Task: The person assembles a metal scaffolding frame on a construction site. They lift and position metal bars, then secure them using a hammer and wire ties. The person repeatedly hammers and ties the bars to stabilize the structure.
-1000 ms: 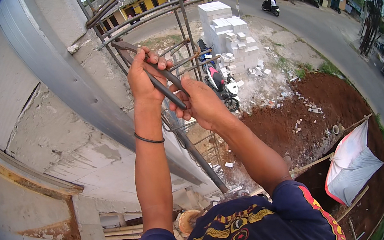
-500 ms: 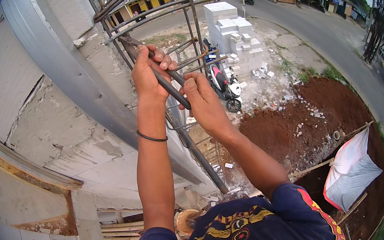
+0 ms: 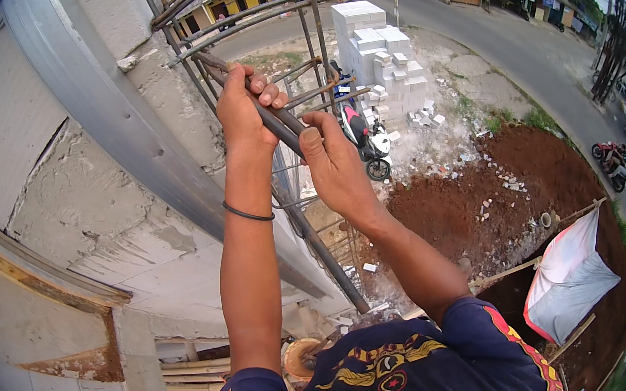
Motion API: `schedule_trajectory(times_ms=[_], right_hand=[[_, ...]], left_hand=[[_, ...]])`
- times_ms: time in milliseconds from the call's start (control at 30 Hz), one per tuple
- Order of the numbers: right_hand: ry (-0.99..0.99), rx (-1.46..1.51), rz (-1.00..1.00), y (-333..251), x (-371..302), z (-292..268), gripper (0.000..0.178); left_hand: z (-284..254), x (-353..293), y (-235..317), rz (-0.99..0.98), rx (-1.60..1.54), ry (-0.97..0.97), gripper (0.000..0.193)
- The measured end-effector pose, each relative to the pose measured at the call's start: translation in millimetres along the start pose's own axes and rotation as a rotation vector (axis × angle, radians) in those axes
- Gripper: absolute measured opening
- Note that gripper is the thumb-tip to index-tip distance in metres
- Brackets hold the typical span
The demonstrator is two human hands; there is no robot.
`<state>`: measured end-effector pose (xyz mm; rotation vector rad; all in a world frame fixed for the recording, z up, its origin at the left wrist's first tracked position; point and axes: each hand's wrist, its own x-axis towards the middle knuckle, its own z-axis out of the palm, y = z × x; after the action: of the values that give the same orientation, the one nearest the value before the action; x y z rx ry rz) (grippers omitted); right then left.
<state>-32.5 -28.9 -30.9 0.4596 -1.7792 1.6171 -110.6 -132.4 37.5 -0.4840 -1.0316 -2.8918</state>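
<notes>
Two dark metal bars slant side by side away from me, their far end against the rebar cage. I cannot tell whether they are joined as one tool. My left hand is closed round their upper part, with its fingertips showing on the right side. Lower down, my right hand grips the near end between thumb and curled fingers, hiding the tip. Bent stirrups of the cage stick out just beyond both hands. A thick dark pole slopes down below my right hand.
At left a grey metal channel runs along the block wall. Far below are a parked motorbike, stacked white blocks, reddish soil and a pale tarp. Bamboo poles lie at lower left. A road curves behind.
The near ends of the dark bars have drawn closer together and show less below my right hand. Both hands keep their grip almost in place. Motorbikes on the road have moved.
</notes>
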Motion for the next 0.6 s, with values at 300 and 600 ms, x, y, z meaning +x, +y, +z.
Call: schedule_trajectory(times_ms=[300, 600], right_hand=[[-0.491, 1.178, 0.777, 0.7, 12.2, -19.4, 0.040], [-0.113, -0.038, -0.007, -6.4, 0.9, 4.9, 0.039]], left_hand=[[1.4, -5.2, 2.6, 0.011, -0.022, 0.040, 0.034], [10.9, -11.8, 3.9, 0.087, 0.322, 0.216, 0.027]])
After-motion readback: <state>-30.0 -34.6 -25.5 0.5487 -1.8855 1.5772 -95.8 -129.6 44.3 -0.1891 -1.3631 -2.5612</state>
